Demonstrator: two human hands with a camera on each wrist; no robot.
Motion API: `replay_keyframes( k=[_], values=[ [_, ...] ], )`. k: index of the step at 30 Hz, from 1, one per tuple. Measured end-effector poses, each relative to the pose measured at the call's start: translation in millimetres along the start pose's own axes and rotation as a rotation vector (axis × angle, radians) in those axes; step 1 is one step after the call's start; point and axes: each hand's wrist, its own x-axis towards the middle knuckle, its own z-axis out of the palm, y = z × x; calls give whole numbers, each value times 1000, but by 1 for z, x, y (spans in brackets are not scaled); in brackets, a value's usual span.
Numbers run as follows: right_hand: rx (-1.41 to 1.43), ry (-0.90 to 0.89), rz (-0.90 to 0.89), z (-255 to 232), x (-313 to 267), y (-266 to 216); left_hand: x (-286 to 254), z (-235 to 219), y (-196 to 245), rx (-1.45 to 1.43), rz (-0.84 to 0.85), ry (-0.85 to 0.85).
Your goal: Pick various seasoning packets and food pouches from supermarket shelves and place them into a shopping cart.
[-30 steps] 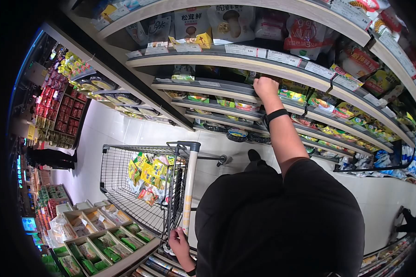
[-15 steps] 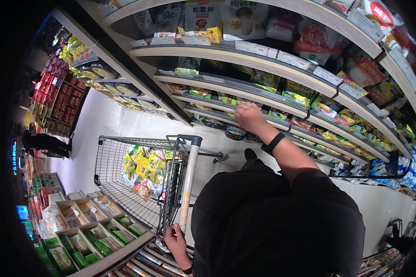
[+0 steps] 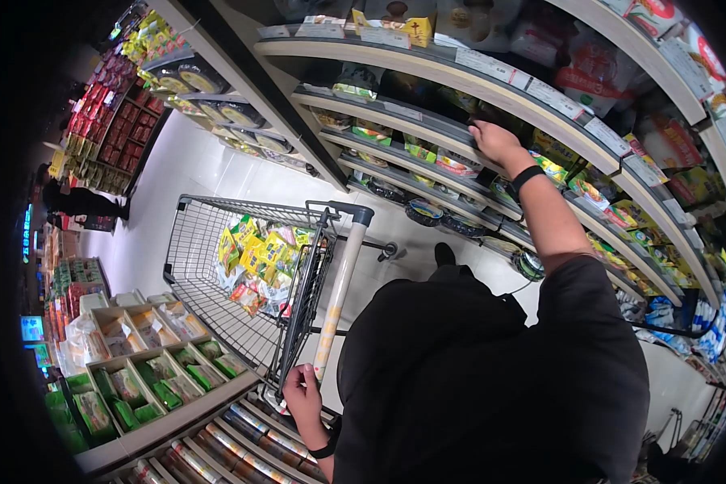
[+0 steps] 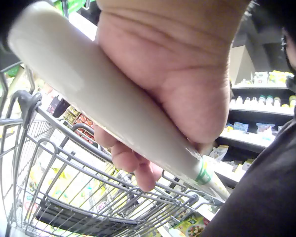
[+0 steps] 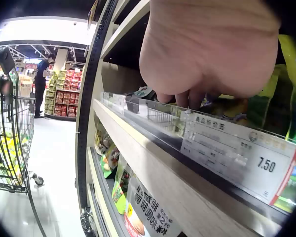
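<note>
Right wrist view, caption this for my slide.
Right hand reaching over a shelf edge beside a 7.50 price tag, shopping cart at left.

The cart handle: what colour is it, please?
The handle is mostly off-white; the left wrist view shows it best.

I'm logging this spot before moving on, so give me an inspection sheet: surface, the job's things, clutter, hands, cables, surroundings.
Surface: shelf with a clear front rail and a 7.50 price label.
Job's things: cart holding yellow packets.
Clutter: the cart's packets lie in a loose heap.
Hands: left hand grips the cart handle; right hand reaches over the rail, fingertips hidden.
Cables: nothing seen.
Surroundings: pale floor; a person stands near red packs.
</note>
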Motion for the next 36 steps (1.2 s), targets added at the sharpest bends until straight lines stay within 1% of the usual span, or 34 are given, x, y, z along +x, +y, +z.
replay_keyframes(
  k=[2,5,7,9,10,12,14,15,16,17,19,21,23,24,27,28,32,33,34,36],
  values=[
    [-11,-3,-6,0,-7,7,0,2,0,-13,-8,13],
    [-29,43,-10,1,-15,11,-1,3,1,-31,-8,15],
    [-59,35,0,-3,-18,9,0,4,0,-49,8,22],
    [-99,32,23,-7,-22,4,-1,2,5,-38,-24,5],
    [-95,65,-2,-5,-23,5,-1,2,7,-33,-36,-5],
    [-92,131,-46,1,-26,11,0,2,3,-15,9,10],
    [-55,317,-187,1,-39,12,1,3,-9,-37,44,13],
    [-36,414,-268,-1,-47,15,1,3,-13,-37,33,-1],
    [3,449,-228,-12,-62,10,1,3,-12,-17,25,-12],
    [44,565,-196,-17,-71,15,1,1,-10,4,16,-22],
    [101,604,165,-35,-102,25,1,1,-8,8,19,-34],
    [112,701,362,-38,-121,67,3,0,-12,-20,15,-65],
    [-33,750,530,-38,-136,100,4,-1,-12,-33,19,-77],
    [-118,984,364,-24,-134,126,4,-1,-11,-41,19,-82],
    [-152,509,678,-37,-126,120,4,-1,-9,-67,38,-93],
    [-75,471,677,-26,-116,139,4,-3,-3,-32,23,-103],
    [-133,346,738,-21,-99,150,3,-1,-5,-38,33,-82],
    [-135,319,713,-19,-95,162,2,-1,-4,-43,38,-78],
    [-138,292,689,-12,-91,186,2,-1,-2,-48,43,-74],
    [69,434,643,-11,-88,194,2,-2,-1,-67,64,-77]
  ],
)
